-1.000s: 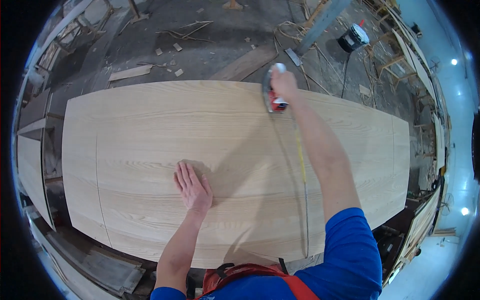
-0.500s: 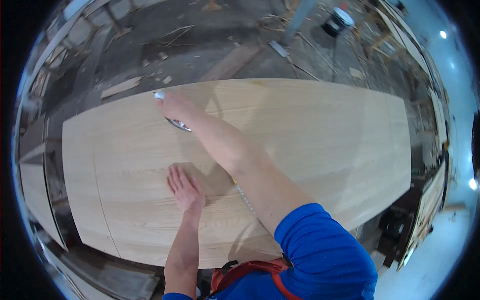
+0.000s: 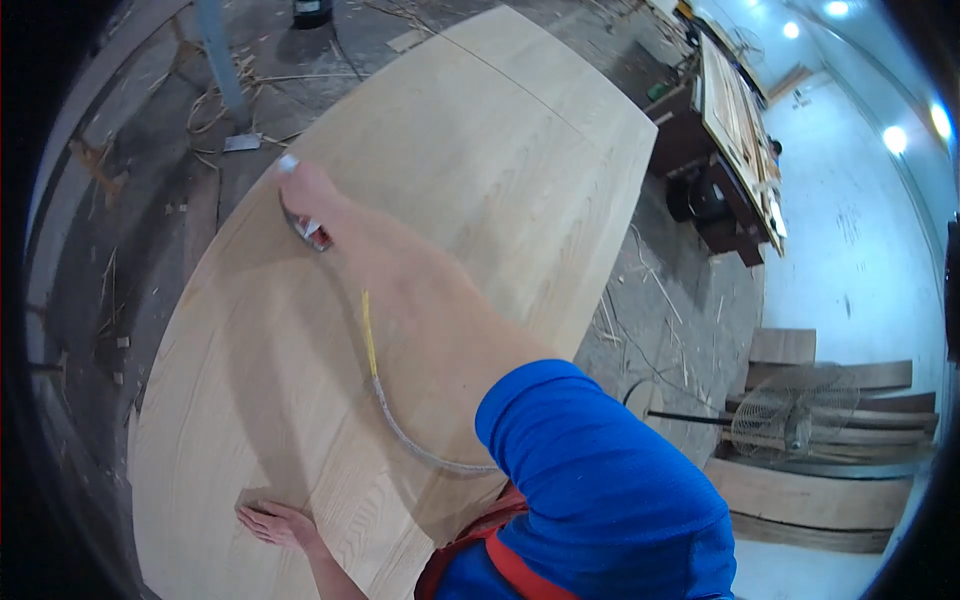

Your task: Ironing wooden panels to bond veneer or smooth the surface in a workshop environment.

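A large pale wood panel [image 3: 430, 150] with curved long edges fills the middle of the view. My right hand [image 3: 308, 188] is closed over the top of a round hand-held sander [image 3: 310, 232], at the panel's far left edge. My palm hides most of the sander; part of its dark rim and a red-and-white patch show. A hose [image 3: 385, 405], yellow then grey, curves over the panel below my right forearm and passes out of sight at my body. Toward the near left, my left hand [image 3: 275, 522] lies flat on the wood, fingers stretched out, holding nothing.
A blue-grey post [image 3: 220, 65] rises beyond the far edge, with cords and scraps around it. A dark workbench [image 3: 715, 190] stacked with boards stands at the right. Lower right are a pedestal fan [image 3: 795, 415] and curved wood boards [image 3: 820, 495] by the white wall.
The view has turned to the right, so the panel now runs slantwise. My right hand has moved the sander rightward along the far edge. My left hand stays flat on the panel.
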